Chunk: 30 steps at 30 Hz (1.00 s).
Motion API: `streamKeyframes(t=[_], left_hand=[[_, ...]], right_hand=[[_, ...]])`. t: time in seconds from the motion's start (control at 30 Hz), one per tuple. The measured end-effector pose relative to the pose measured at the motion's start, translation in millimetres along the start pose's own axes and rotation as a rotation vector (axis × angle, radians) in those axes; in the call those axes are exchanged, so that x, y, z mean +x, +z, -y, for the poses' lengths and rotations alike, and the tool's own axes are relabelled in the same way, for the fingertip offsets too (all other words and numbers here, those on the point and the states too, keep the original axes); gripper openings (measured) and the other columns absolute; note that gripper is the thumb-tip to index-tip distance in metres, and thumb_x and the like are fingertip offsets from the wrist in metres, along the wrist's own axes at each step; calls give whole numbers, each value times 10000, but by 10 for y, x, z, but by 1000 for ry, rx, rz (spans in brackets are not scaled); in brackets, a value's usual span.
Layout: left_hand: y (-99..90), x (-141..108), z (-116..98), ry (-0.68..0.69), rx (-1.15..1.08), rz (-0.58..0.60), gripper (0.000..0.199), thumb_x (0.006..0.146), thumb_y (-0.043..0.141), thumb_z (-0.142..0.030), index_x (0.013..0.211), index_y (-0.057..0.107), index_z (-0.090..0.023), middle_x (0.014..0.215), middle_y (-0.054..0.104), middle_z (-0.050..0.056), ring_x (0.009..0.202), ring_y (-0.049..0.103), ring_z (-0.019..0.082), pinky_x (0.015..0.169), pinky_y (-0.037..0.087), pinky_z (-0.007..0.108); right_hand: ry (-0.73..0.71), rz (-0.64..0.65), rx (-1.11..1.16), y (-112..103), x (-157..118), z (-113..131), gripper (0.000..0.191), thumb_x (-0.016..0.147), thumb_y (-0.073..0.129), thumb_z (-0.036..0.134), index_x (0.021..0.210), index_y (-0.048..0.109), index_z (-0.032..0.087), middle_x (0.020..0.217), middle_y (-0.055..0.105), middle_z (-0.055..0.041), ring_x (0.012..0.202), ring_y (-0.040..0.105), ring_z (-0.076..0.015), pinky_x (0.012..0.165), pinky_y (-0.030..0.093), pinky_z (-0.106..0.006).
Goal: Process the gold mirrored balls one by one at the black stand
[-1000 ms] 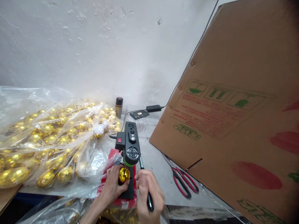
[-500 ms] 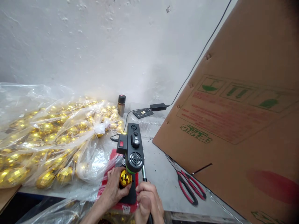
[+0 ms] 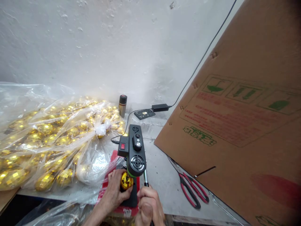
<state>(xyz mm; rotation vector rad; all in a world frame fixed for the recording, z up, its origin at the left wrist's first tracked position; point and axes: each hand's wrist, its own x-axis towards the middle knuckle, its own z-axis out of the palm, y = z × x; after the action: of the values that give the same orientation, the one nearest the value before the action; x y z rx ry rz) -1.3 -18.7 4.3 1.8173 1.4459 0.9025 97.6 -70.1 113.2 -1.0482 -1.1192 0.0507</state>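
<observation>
My left hand [image 3: 114, 192] is closed round a shiny gold mirrored ball [image 3: 126, 181], thumb at its lower side and fingers above. The ball is under the round front end of a small black machine [image 3: 137, 150], over its dark base [image 3: 131, 199]. My right hand [image 3: 150, 205] wraps round the black grip of a metal lever [image 3: 146, 177] on the machine's right side. A red switch [image 3: 122, 146] shows on the box at the machine's left. Red material [image 3: 114, 156] lies under the base.
Clear plastic bags of gold balls [image 3: 63, 138] fill the left. Behind the machine are a flask [image 3: 122, 106], a dark patterned phone-like slab [image 3: 144, 114] and a black adapter [image 3: 160, 107] with a cable. Red-black scissors [image 3: 193, 190] lie beside a big cardboard box [image 3: 235, 125] at right.
The view has shifted slightly. Both hands keep their holds on the ball and the lever; the right hand sits very slightly lower.
</observation>
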Motion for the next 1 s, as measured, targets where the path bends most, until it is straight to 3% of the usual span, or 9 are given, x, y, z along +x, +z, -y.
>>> streamKeyframes(t=[0.27,0.43,0.7,0.87,1.0], left_hand=[[52,-15,48,39,55,-42,418,803,727,-323,1204,679,-217,1140,739,111,1049,646,351,956,481,496],[70,-4,56,48,74,-57,397,797,733,-316,1176,683,-208,1105,734,108,1027,653,346,939,488,487],[87,2,61,42,81,-65,365,812,714,-316,1158,674,-207,1061,724,102,1008,643,334,941,490,491],[16,14,-19,5,71,-28,359,812,721,-347,1138,673,-204,1060,725,109,1017,649,348,943,509,508],[-27,24,-61,0,63,4,383,818,726,-371,1158,680,-200,1090,736,119,1040,654,356,973,511,533]], right_hand=[[-20,69,-21,-74,-52,-93,354,1086,373,155,779,524,242,760,622,28,735,630,-145,794,478,-277],[-27,28,-9,-59,-41,-94,369,1110,382,192,770,517,238,749,609,41,678,588,-122,895,503,-294],[-64,84,-12,-106,8,-100,376,1116,382,193,767,515,236,744,618,41,644,600,-112,864,530,-290],[-114,68,-42,-85,-109,-257,382,1130,371,220,775,513,237,749,614,40,680,607,-113,899,532,-298],[-266,64,-57,-77,-160,-485,381,1122,365,213,772,512,236,738,616,44,652,609,-107,922,544,-299]])
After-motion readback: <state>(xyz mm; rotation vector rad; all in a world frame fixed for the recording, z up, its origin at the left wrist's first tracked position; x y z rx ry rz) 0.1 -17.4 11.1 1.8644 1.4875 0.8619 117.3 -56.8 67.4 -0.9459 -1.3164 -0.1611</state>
